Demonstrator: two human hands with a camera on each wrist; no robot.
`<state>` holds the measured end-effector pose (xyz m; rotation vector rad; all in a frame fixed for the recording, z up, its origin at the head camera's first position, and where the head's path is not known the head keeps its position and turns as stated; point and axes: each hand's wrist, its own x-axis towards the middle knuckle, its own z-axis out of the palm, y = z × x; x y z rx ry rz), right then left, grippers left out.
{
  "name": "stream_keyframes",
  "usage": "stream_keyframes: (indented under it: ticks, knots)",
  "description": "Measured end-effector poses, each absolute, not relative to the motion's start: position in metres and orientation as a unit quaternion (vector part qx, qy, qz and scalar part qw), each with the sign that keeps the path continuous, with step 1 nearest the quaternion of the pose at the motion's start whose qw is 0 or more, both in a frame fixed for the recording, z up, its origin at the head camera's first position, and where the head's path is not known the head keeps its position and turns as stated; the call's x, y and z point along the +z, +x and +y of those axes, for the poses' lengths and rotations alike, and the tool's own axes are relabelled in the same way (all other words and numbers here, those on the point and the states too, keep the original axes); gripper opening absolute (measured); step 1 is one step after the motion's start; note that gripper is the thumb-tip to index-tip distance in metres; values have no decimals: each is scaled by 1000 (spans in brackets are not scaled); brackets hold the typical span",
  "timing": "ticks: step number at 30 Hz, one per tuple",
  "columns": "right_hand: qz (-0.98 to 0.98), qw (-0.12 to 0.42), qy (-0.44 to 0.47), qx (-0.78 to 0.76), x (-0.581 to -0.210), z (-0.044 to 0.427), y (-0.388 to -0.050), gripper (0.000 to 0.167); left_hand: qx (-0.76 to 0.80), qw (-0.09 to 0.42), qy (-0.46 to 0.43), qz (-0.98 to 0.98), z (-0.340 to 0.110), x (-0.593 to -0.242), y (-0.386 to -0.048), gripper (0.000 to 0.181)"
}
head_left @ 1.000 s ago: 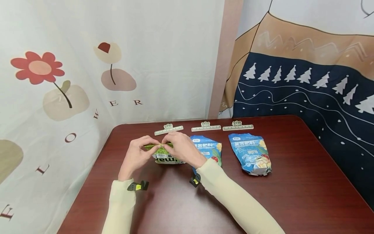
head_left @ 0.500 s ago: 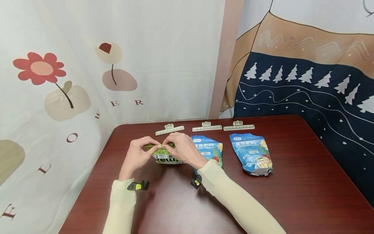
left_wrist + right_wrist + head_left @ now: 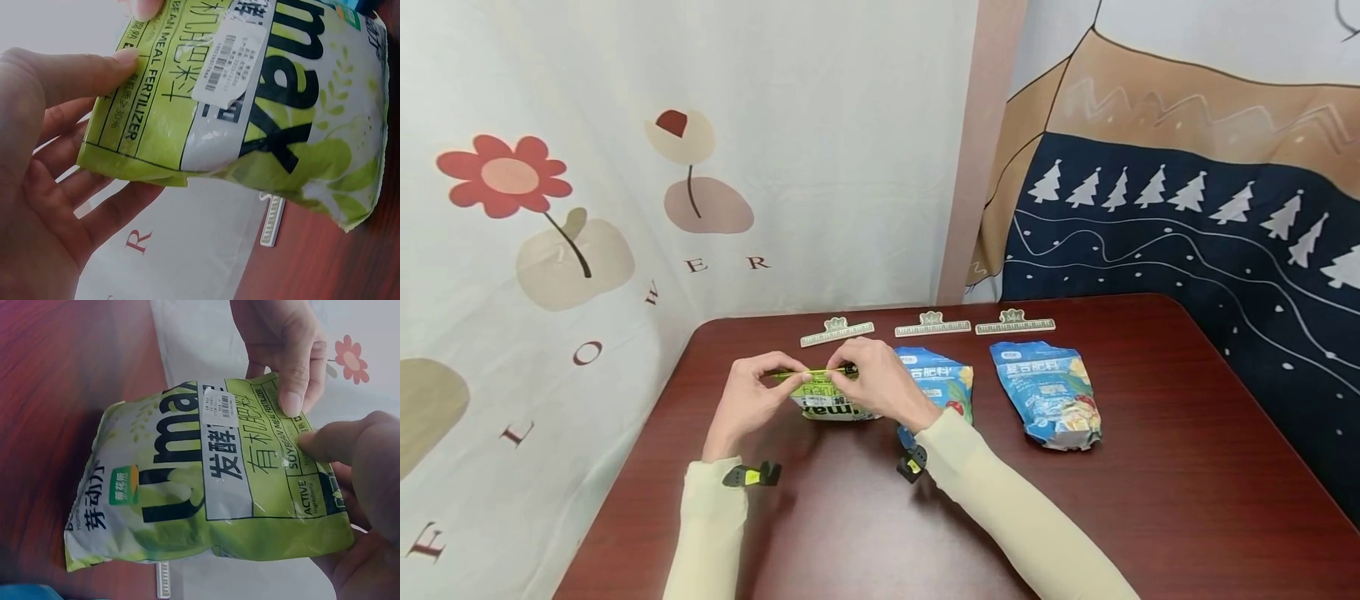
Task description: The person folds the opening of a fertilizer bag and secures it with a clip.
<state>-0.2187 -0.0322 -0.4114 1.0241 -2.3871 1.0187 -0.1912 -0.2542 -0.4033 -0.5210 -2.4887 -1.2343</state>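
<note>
A green and white fertilizer bag [image 3: 835,406] stands on the table, its top edge pinched by both hands. The left hand [image 3: 750,402] holds the left part of that edge, thumb in front and fingers behind, as the left wrist view shows of the bag [image 3: 250,94]. Farther along the same edge, the right hand [image 3: 880,382] pinches with its thumb on the printed front; the right wrist view shows the bag's front [image 3: 181,469] nearly whole. Partly hidden behind the right hand and wrist lies a blue bag [image 3: 936,379].
A second blue bag [image 3: 1048,392] lies farther right. Along the table's back edge lie three ruler-shaped clips: a left clip [image 3: 837,333], a middle clip [image 3: 932,327] and a right clip [image 3: 1015,326]. Printed curtains hang behind the dark red table [image 3: 1180,467].
My right hand has slid a little to the right along the bag's top edge, away from the left hand. The left hand keeps its pinch almost in place.
</note>
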Motion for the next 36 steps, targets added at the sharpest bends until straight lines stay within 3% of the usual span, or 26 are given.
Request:
stream_keyframes:
  ticks: [8, 16, 22, 36]
  knots:
    - [-832, 187, 368, 371, -415, -33, -219, 5, -433, 169, -190, -865, -257, -411, -194, 6]
    - [-831, 163, 364, 387, -415, -28, -220, 5, -473, 102, -159, -861, -256, -394, -185, 5]
    - [-832, 148, 351, 403, -415, -24, -220, 4, -487, 88, -149, -856, -259, -393, -185, 7]
    - [-834, 160, 349, 397, -418, -22, -220, 6, -488, 124, -142, -852, -275, -424, -201, 7]
